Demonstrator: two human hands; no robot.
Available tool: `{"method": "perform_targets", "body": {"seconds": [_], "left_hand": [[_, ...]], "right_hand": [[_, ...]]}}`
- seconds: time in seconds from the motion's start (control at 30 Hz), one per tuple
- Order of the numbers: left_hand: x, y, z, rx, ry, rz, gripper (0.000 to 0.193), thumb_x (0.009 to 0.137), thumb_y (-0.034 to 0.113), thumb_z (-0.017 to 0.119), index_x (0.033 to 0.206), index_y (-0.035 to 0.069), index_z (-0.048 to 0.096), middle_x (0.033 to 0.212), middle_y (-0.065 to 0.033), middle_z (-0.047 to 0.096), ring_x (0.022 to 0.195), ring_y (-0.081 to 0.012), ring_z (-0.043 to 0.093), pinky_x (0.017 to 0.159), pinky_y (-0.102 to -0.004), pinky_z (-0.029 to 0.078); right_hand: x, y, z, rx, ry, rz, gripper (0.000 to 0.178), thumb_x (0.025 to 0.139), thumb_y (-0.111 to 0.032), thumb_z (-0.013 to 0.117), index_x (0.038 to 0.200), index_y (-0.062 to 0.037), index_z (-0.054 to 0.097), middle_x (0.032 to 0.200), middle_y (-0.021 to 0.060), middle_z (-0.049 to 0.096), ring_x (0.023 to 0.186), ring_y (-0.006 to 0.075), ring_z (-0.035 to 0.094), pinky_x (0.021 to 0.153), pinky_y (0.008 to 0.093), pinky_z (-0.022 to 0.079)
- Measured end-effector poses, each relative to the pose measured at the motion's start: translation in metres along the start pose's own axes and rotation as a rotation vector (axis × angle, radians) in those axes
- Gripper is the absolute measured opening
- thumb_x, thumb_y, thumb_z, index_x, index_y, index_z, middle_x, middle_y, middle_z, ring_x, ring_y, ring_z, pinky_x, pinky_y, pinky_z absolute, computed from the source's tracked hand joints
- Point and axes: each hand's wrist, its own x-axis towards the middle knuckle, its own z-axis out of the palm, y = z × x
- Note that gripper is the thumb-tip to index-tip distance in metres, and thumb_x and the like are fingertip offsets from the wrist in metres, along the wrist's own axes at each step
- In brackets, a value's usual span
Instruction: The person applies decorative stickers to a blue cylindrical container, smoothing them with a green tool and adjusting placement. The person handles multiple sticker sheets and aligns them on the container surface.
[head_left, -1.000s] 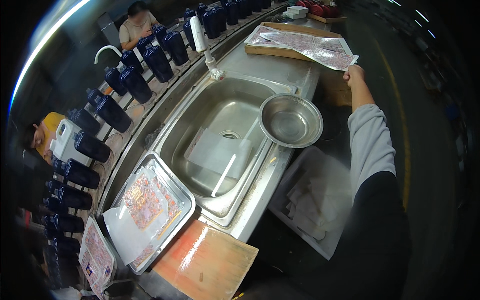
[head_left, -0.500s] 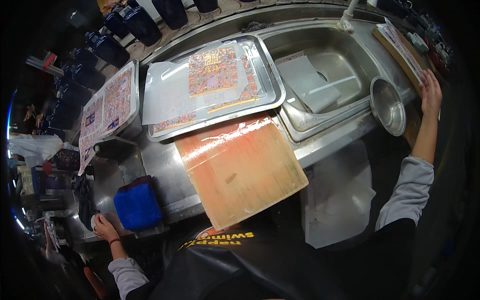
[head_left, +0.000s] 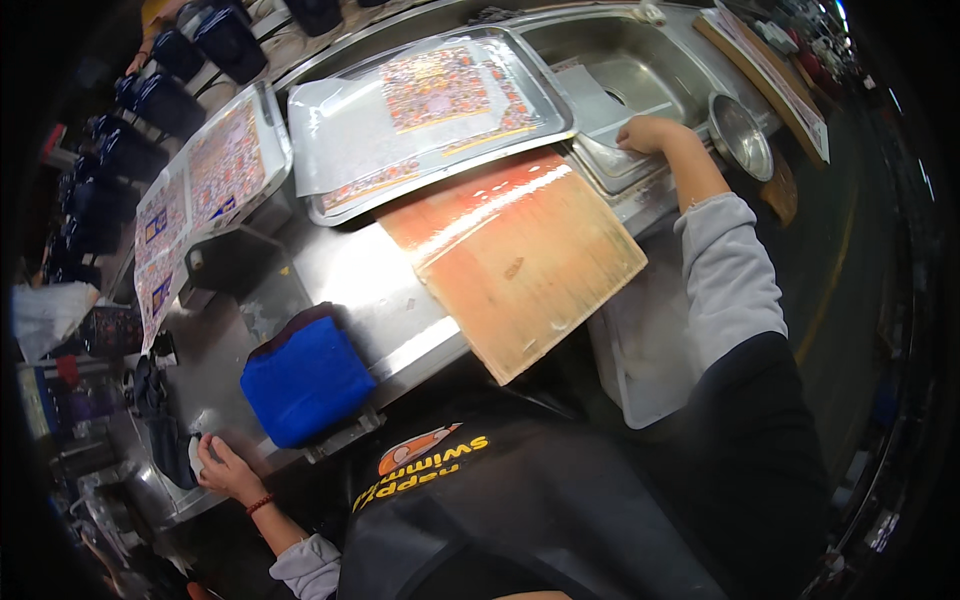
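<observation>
From my feed: steel sink [head_left: 650, 65] holds pale sheet [head_left: 590, 105], long axis slanting from far left toward near right. Right hand [head_left: 655, 135] at sheet's near right end, fingers curled; can't tell if pinching. Left hand [head_left: 228, 470] against small white piece [head_left: 195, 456], long side roughly upright in view; grip unclear to me.

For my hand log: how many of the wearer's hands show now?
2: the left hand, left of the blue cloth; the right hand, over the near edge of the sink. Neither is hidden.
</observation>
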Motion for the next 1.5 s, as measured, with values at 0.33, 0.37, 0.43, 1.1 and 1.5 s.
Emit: {"method": "perform_targets", "body": {"seconds": [0.33,0.37,0.43,1.1,1.5], "left_hand": [[-0.031,0.119,-0.056,-0.868,-0.358,0.501,0.09,0.087,0.064,0.066,0.145,-0.002,0.044,0.134,-0.0241,0.054,0.123,-0.0396,0.052,0.107,-0.0456,0.039],[-0.029,0.123,-0.057,-0.967,-0.384,0.502,0.091,0.086,0.059,0.07,0.147,-0.002,0.041,0.135,-0.0259,0.052,0.122,-0.041,0.052,0.105,-0.0464,0.041],[-0.031,0.127,-0.058,-0.924,-0.357,0.538,0.092,0.087,0.056,0.071,0.149,-0.002,0.036,0.136,-0.0277,0.052,0.122,-0.0434,0.053,0.105,-0.0473,0.042],[0.042,-0.046,-0.03,-0.143,-0.098,0.1,0.065,0.083,0.039,0.076,0.134,0.006,0.055,0.127,-0.0225,0.058,0.122,-0.0432,0.045,0.103,-0.0562,0.036],[0.077,-0.048,-0.057,-0.939,0.201,-0.074,0.029,0.105,0.025,0.057,0.094,0.001,0.068,0.067,-0.0066,0.06,0.062,-0.0122,0.057,0.056,-0.029,0.048]], "right_hand": [[-0.09,-0.242,-0.049,0.429,0.613,-0.64,0.015,0.092,-0.008,0.069,0.105,0.0009,0.069,0.084,0.0128,0.066,0.071,0.019,0.063,0.069,0.0299,0.051],[-0.097,-0.275,-0.041,0.413,0.588,-0.834,0.016,0.091,-0.006,0.07,0.106,0.0006,0.069,0.086,0.013,0.066,0.071,0.0201,0.064,0.068,0.0303,0.051],[-0.104,-0.339,-0.021,0.349,0.454,-0.874,0.02,0.089,-0.008,0.072,0.107,-0.0004,0.069,0.089,0.0141,0.065,0.074,0.0253,0.066,0.068,0.035,0.052],[-0.134,-0.5,-0.111,0.136,0.557,-0.927,0.02,0.088,-0.003,0.069,0.108,-0.0004,0.069,0.083,0.0142,0.065,0.07,0.0225,0.063,0.065,0.0336,0.051],[-0.176,-0.601,-0.039,0.137,0.624,-1.302,0.06,0.077,-0.009,0.08,0.132,-0.0031,0.059,0.125,0.0159,0.061,0.109,0.0312,0.063,0.088,0.0407,0.053]]}}
